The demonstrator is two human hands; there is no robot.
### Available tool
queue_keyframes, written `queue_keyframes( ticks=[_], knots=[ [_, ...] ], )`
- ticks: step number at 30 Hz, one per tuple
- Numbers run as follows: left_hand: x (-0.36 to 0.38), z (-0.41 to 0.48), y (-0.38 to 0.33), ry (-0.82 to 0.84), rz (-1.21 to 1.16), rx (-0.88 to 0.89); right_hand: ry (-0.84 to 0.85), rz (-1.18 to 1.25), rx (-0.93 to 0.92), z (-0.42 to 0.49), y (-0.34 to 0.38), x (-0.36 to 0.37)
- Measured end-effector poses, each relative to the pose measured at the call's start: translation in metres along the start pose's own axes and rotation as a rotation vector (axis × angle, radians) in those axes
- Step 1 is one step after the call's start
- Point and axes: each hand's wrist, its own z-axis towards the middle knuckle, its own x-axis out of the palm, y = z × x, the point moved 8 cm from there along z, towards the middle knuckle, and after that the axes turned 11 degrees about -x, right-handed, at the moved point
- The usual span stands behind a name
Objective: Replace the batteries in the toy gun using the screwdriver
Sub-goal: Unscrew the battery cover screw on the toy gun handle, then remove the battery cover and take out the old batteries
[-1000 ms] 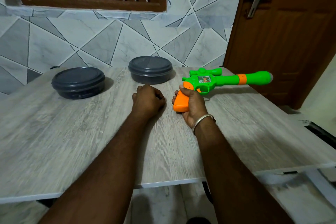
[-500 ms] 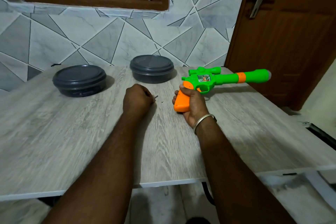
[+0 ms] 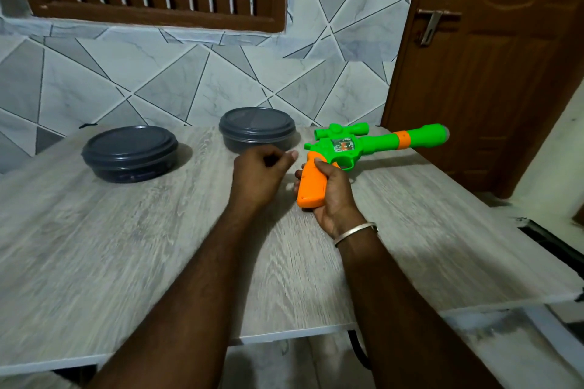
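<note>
The right hand (image 3: 331, 196) grips the orange handle (image 3: 311, 186) of the toy gun (image 3: 363, 147). Its thumb lies over the top of the handle and its fingers (image 3: 296, 182) wrap round the far side. From those fingers the green barrel runs away to the right, low over the table (image 3: 94, 246). A metal bangle (image 3: 355, 232) circles the right wrist.

The left hand (image 3: 259, 174) sits just beside the right fingers, its own fingers curled in; whether they pinch anything cannot be told. One dark lidded container (image 3: 257, 128) stands just beyond the left knuckles, another (image 3: 129, 151) well to their left.
</note>
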Motion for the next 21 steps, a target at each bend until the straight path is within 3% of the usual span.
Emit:
queue_keyframes(
  ticks=[3, 12, 21],
  knots=[
    [0.024, -0.011, -0.008, 0.140, -0.127, 0.009, 0.045, 0.078, -0.023, 0.000, 0.003, 0.006],
    [0.035, -0.005, 0.018, 0.277, -0.261, -0.233, 0.186, 0.056, 0.022, -0.005, 0.001, 0.019],
    [0.022, 0.000, 0.014, 0.241, -0.342, -0.203, 0.019, -0.039, -0.066, 0.000, 0.006, 0.000]
  ],
)
